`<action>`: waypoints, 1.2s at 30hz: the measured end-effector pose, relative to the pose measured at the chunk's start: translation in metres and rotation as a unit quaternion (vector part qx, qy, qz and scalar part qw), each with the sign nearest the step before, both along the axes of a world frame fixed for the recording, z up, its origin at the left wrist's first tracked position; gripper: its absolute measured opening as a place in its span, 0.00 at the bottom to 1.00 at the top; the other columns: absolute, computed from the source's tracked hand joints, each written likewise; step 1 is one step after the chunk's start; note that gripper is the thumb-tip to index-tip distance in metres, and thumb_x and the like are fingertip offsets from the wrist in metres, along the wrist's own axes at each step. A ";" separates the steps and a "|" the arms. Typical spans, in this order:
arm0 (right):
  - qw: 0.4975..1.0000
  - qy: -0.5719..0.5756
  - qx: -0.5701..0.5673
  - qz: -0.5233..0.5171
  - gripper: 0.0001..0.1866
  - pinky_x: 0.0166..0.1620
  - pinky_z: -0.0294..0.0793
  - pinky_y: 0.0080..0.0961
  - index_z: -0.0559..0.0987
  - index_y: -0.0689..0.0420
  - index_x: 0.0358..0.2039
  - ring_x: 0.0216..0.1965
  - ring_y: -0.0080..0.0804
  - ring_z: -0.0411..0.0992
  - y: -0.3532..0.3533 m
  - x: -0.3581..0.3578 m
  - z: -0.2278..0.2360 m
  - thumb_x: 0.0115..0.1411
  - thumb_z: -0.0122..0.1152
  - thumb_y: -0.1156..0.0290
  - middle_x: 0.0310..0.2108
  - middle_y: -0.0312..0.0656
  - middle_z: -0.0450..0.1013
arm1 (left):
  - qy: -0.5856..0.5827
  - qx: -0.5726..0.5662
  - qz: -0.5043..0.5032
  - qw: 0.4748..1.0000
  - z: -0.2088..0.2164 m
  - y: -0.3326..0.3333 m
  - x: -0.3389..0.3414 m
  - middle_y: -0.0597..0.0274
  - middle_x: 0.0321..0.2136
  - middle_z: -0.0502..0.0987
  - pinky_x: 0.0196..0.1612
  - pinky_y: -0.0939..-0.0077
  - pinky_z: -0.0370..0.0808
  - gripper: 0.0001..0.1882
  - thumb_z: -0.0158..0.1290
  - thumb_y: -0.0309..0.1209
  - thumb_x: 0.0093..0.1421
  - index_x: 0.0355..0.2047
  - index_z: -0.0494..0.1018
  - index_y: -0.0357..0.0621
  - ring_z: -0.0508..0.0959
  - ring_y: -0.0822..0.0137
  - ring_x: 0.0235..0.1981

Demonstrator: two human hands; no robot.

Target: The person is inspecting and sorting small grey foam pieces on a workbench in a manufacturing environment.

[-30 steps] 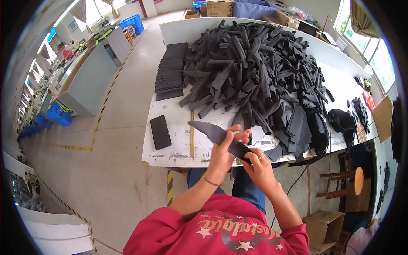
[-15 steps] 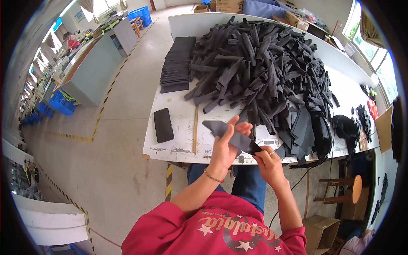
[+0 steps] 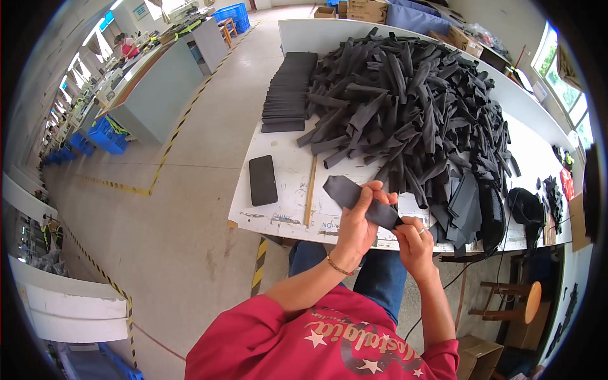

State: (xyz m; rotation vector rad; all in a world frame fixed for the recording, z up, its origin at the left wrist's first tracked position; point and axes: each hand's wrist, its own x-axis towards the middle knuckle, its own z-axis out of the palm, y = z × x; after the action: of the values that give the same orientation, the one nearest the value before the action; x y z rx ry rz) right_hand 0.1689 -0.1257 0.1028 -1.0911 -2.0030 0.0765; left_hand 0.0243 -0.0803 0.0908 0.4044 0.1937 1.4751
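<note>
A dark grey fabric strip (image 3: pixel 345 192) is held between both hands above the front edge of the white table (image 3: pixel 294 190). My left hand (image 3: pixel 360 221) is closed round its middle, thumb on top. The strip's right end is pinched in the fingers of my right hand (image 3: pixel 415 246). Beyond the hands rises a large heap of similar dark strips (image 3: pixel 405 107). To the heap's left, a neat row of stacked dark pieces (image 3: pixel 285 95) lies overlapped. A black phone (image 3: pixel 263 180) rests on the table left of my hands, beside a thin wooden stick (image 3: pixel 310 193).
Flat dark pieces (image 3: pixel 467 206) and black padded items (image 3: pixel 525 209) lie at the table's right side, with a cable hanging down. A wooden stool (image 3: pixel 532 303) and a cardboard box (image 3: pixel 478 358) stand at lower right. A low partition (image 3: pixel 294 35) borders the table's back.
The view has shifted, so the table appears further right. My left fingers have closed down round the strip, which they held more loosely before. My right hand still pinches its end.
</note>
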 end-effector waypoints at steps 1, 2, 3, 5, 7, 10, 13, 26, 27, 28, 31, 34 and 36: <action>1.000 -0.005 0.005 0.007 0.11 0.29 0.71 0.35 0.72 0.62 0.30 0.28 0.45 0.71 0.000 -0.002 0.001 0.47 0.65 0.84 0.33 0.47 0.71 | -0.007 -0.012 -0.019 1.000 -0.001 -0.002 0.003 0.62 0.29 0.75 0.55 0.64 0.70 0.15 0.48 0.37 0.67 0.46 0.70 0.37 0.78 0.60 0.41; 1.000 -0.011 0.010 0.015 0.12 0.29 0.71 0.35 0.72 0.62 0.30 0.28 0.45 0.71 0.001 -0.004 0.002 0.46 0.65 0.84 0.33 0.47 0.71 | -0.015 -0.024 -0.037 0.999 -0.002 -0.004 0.004 0.63 0.28 0.75 0.55 0.64 0.70 0.16 0.47 0.37 0.67 0.46 0.70 0.37 0.78 0.61 0.41; 1.000 -0.011 0.009 0.014 0.12 0.29 0.71 0.35 0.72 0.62 0.30 0.28 0.45 0.71 0.002 -0.005 0.003 0.46 0.65 0.84 0.33 0.47 0.71 | -0.001 -0.043 -0.031 0.999 0.003 -0.003 0.004 0.65 0.27 0.73 0.58 0.62 0.68 0.16 0.47 0.38 0.67 0.46 0.69 0.38 0.76 0.64 0.38; 1.000 -0.021 0.017 0.006 0.12 0.30 0.71 0.35 0.72 0.62 0.30 0.29 0.45 0.71 0.004 -0.007 0.003 0.45 0.65 0.84 0.34 0.47 0.71 | 0.000 -0.043 -0.026 0.999 0.003 -0.003 0.004 0.66 0.27 0.73 0.58 0.62 0.68 0.16 0.47 0.38 0.67 0.46 0.69 0.38 0.76 0.65 0.37; 1.000 -0.019 0.012 0.006 0.12 0.30 0.72 0.36 0.72 0.62 0.29 0.29 0.45 0.71 0.004 -0.009 0.003 0.45 0.65 0.84 0.33 0.47 0.71 | 0.002 -0.042 -0.018 0.999 0.003 -0.003 0.003 0.66 0.27 0.73 0.58 0.62 0.68 0.15 0.47 0.37 0.67 0.46 0.69 0.38 0.75 0.65 0.37; 1.000 -0.016 0.008 0.006 0.12 0.30 0.72 0.36 0.72 0.62 0.29 0.29 0.45 0.71 0.006 -0.012 0.000 0.45 0.65 0.84 0.33 0.47 0.71 | -0.001 -0.044 -0.016 0.999 0.000 0.000 0.003 0.66 0.27 0.72 0.58 0.62 0.68 0.15 0.48 0.37 0.67 0.47 0.69 0.38 0.75 0.65 0.36; 1.000 -0.008 0.006 0.007 0.10 0.29 0.71 0.35 0.72 0.62 0.29 0.28 0.45 0.71 0.007 -0.016 0.000 0.47 0.64 0.84 0.32 0.47 0.71 | -0.012 -0.051 -0.019 0.998 -0.003 0.000 0.001 0.66 0.27 0.72 0.57 0.62 0.68 0.15 0.48 0.36 0.66 0.46 0.69 0.38 0.75 0.66 0.35; 0.981 0.128 -0.144 -0.018 0.09 0.35 0.73 0.28 0.75 0.65 0.35 0.30 0.40 0.72 0.002 -0.025 -0.003 0.53 0.62 0.82 0.37 0.47 0.71 | 0.007 -0.041 -0.028 0.999 -0.016 0.006 -0.008 0.57 0.33 0.78 0.54 0.63 0.70 0.18 0.48 0.37 0.67 0.49 0.70 0.36 0.78 0.57 0.43; 0.962 0.172 -0.207 -0.037 0.08 0.38 0.72 0.25 0.75 0.65 0.38 0.34 0.34 0.72 0.000 -0.028 -0.002 0.56 0.61 0.79 0.40 0.46 0.71 | 0.010 -0.040 -0.023 0.999 -0.015 0.007 -0.008 0.56 0.34 0.78 0.55 0.61 0.70 0.18 0.48 0.38 0.67 0.49 0.70 0.36 0.78 0.56 0.45; 0.942 0.254 -0.217 -0.042 0.07 0.39 0.71 0.23 0.76 0.64 0.33 0.38 0.31 0.70 0.000 -0.035 -0.003 0.55 0.63 0.77 0.40 0.44 0.70 | 0.035 -0.029 -0.016 0.999 -0.014 0.008 -0.008 0.53 0.37 0.78 0.57 0.59 0.68 0.20 0.47 0.40 0.67 0.50 0.69 0.37 0.77 0.53 0.47; 0.924 0.343 -0.127 -0.110 0.07 0.42 0.67 0.19 0.74 0.62 0.24 0.37 0.28 0.68 0.014 -0.053 -0.025 0.56 0.64 0.76 0.38 0.40 0.68 | 0.032 0.004 -0.005 0.999 -0.011 0.018 -0.014 0.51 0.39 0.78 0.60 0.57 0.66 0.20 0.44 0.39 0.68 0.51 0.68 0.35 0.75 0.52 0.51; 0.926 0.345 -0.075 -0.136 0.07 0.42 0.67 0.18 0.73 0.61 0.26 0.36 0.25 0.68 0.001 -0.050 -0.027 0.57 0.63 0.76 0.38 0.40 0.68 | 0.027 0.046 -0.040 0.998 -0.008 0.018 -0.014 0.49 0.44 0.78 0.63 0.55 0.63 0.18 0.42 0.36 0.69 0.52 0.67 0.34 0.73 0.51 0.54; 0.761 0.592 -0.241 -0.112 0.09 0.37 0.68 0.18 0.73 0.62 0.39 0.31 0.20 0.68 0.002 -0.043 -0.019 0.62 0.59 0.71 0.36 0.36 0.69 | 0.034 0.071 -0.043 0.996 -0.009 0.020 -0.015 0.49 0.45 0.77 0.62 0.55 0.64 0.19 0.43 0.36 0.69 0.53 0.66 0.34 0.72 0.50 0.54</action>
State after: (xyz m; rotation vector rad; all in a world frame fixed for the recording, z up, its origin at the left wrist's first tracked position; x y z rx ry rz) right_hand 0.1261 -0.1239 0.0837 -1.1241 -0.6819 0.9548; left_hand 0.0094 -0.0607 0.0815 0.5713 0.1249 1.3951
